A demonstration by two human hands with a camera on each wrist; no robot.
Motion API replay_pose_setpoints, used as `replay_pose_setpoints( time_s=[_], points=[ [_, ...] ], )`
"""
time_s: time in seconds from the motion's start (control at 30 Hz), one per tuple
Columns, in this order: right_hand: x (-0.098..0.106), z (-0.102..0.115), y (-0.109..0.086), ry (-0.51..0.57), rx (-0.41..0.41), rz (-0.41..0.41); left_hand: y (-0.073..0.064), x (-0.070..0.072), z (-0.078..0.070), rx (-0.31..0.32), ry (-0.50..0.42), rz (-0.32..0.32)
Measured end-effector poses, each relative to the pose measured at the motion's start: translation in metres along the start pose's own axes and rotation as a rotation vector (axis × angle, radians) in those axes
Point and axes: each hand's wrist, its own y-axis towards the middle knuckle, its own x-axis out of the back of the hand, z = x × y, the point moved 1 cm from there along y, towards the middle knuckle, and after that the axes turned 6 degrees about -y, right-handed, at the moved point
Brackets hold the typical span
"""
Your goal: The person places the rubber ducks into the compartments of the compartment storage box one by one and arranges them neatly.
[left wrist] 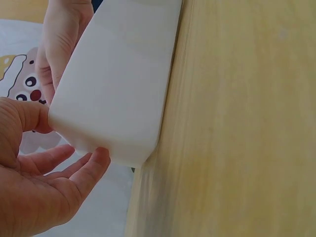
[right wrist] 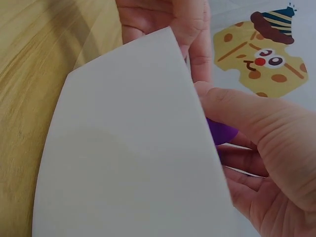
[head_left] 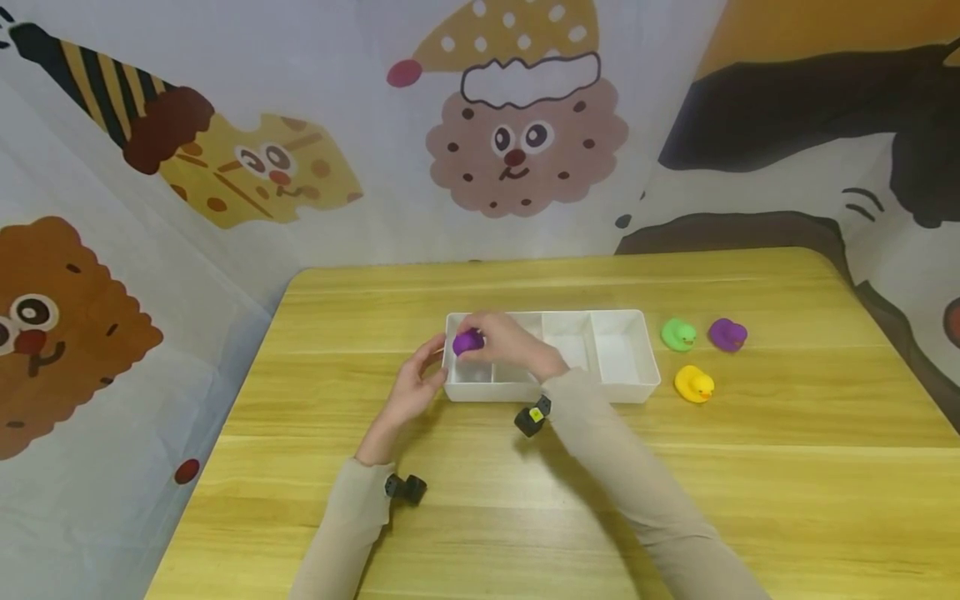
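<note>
A white box [head_left: 626, 393] split into several compartments stands on the table. Over its leftmost compartment, my right hand [head_left: 512, 342] pinches a purple toy duck [head_left: 467, 343] between thumb and fingers, which cover much of it. Only a rounded purple part of the duck [right wrist: 223, 132] shows past the box wall in the right wrist view. My left hand [head_left: 408, 390] holds the box's left end. In the left wrist view its thumb touches the upper corner, and its curved fingertips [left wrist: 101, 155] rest against the end wall.
Right of the box sit a green toy duck [head_left: 678, 335], a second purple duck [head_left: 728, 335] and a yellow duck [head_left: 694, 384]. They stand on a wooden table [head_left: 465, 533]. Behind it hangs a cloth [head_left: 375, 225] printed with cartoon figures.
</note>
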Motion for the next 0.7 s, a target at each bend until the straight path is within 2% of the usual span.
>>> replay_pose_setpoints(
  time_s=[0.23,0.43,0.57,0.67,0.7],
  points=[
    [-0.003,0.005,0.003,-0.132,0.016,0.032,-0.001,0.000,-0.002,-0.006,0.004,-0.002],
    [-0.006,0.006,0.005,-0.185,-0.007,0.067,-0.001,0.000,0.000,-0.014,0.010,0.000],
    [-0.009,0.006,0.007,-0.221,-0.010,0.081,-0.003,-0.002,-0.012,-0.006,0.006,0.007],
    [-0.013,0.006,0.008,-0.266,0.001,0.097,-0.003,-0.003,-0.012,-0.005,0.011,0.006],
    [-0.014,0.006,0.009,-0.280,0.002,0.103,-0.002,-0.002,-0.008,-0.013,0.013,0.005]
  ],
)
